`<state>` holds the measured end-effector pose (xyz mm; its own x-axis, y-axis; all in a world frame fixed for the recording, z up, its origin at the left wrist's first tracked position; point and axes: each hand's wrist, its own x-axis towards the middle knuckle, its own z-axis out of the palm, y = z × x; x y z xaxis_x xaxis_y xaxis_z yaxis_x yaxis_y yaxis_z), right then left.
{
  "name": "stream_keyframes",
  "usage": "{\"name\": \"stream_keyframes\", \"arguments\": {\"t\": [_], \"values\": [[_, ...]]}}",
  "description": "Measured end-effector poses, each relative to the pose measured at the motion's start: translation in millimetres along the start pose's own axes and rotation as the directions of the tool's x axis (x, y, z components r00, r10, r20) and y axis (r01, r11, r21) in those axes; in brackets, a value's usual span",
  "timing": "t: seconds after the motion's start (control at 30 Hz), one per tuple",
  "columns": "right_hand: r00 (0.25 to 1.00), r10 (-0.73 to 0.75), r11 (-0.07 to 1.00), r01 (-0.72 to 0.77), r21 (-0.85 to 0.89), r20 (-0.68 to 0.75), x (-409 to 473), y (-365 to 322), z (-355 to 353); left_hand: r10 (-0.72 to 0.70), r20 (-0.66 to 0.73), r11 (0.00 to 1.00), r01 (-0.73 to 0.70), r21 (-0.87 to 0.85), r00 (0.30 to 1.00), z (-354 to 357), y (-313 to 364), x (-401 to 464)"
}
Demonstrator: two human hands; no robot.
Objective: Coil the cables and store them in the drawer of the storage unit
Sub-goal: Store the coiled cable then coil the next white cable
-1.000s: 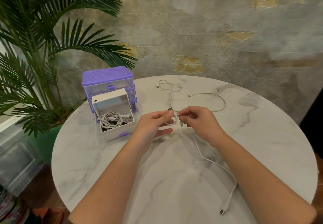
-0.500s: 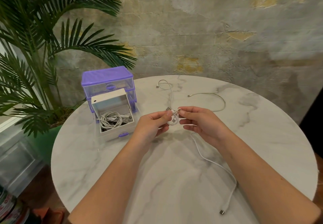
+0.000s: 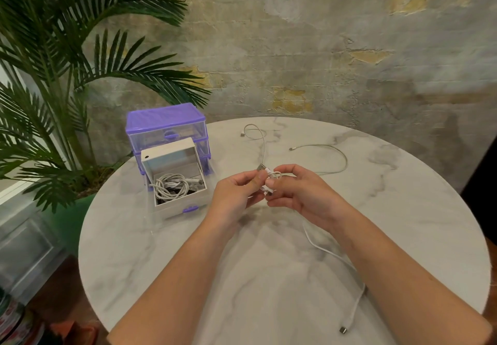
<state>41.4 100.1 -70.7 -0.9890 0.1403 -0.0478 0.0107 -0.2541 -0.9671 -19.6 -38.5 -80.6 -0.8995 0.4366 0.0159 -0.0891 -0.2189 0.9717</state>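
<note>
My left hand (image 3: 236, 194) pinches the plug end of a white cable (image 3: 326, 253) above the middle of the round marble table (image 3: 161, 264). My right hand (image 3: 298, 191) grips small loops of the same cable right beside it. The cable's loose tail runs under my right forearm to a plug near the front edge. Two more white cables (image 3: 336, 153) lie uncoiled at the back of the table. The purple storage unit (image 3: 164, 126) stands at the left, its white drawer (image 3: 185, 202) pulled out with coiled cables (image 3: 169, 187) inside.
A potted palm (image 3: 67, 81) stands off the table's left edge, close behind the storage unit. A rough plastered wall runs behind the table. Clear plastic bins (image 3: 24, 250) sit on the floor at the lower left.
My right hand has turned and drawn closer to my left hand, adding a small loop of cable between them. The tail on the table has shifted slightly.
</note>
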Motion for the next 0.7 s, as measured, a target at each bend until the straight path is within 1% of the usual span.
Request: {"name": "stream_keyframes", "arguments": {"t": [0.07,0.2,0.27,0.33,0.37,0.43,0.53,0.63,0.7], "values": [[1.0,-0.003,0.999,0.003,0.037,0.017,-0.4,-1.3,1.7,0.018,-0.012,1.0,-0.018,-0.006,1.0,0.8,-0.3,-0.1],[0.999,0.028,1.0,-0.027,-0.003,0.039,-1.1,-2.4,2.3,0.06,-0.086,0.998,-0.059,0.016,0.994,-3.8,-0.5,4.1],[0.998,0.053,0.997,-0.051,-0.065,0.034,-2.4,-3.6,0.4,0.087,-0.1,0.996,-0.083,0.043,0.991,-5.9,0.3,5.5],[0.998,0.061,0.983,-0.061,-0.172,-0.004,-2.9,-4.0,-2.1,0.096,-0.078,0.992,-0.088,0.092,0.992,-6.5,1.5,5.4],[0.998,0.057,0.975,-0.062,-0.215,-0.029,-2.6,-3.6,-3.0,0.083,-0.057,0.99,-0.076,0.117,0.995,-6.3,2.3,4.9],[0.996,0.044,0.968,-0.061,-0.245,-0.074,-0.9,-1.7,-5.2,0.027,-0.019,0.985,-0.024,0.168,0.999,-5.9,3.3,4.3],[0.994,0.018,0.968,-0.044,-0.245,-0.11,1.1,-1.2,-7.4,-0.037,-0.029,0.971,0.042,0.233,0.999,-5.6,2.4,5.5],[0.995,0.002,0.962,-0.03,-0.272,-0.102,2.2,-1.5,-6.8,-0.076,-0.038,0.967,0.083,0.241,0.996,-5.9,1.7,7.0],[0.996,-0.004,0.951,-0.022,-0.31,-0.084,2.6,0.0,-5.7,-0.105,-0.018,0.975,0.106,0.195,0.994,-5.4,1.5,7.9]]}}
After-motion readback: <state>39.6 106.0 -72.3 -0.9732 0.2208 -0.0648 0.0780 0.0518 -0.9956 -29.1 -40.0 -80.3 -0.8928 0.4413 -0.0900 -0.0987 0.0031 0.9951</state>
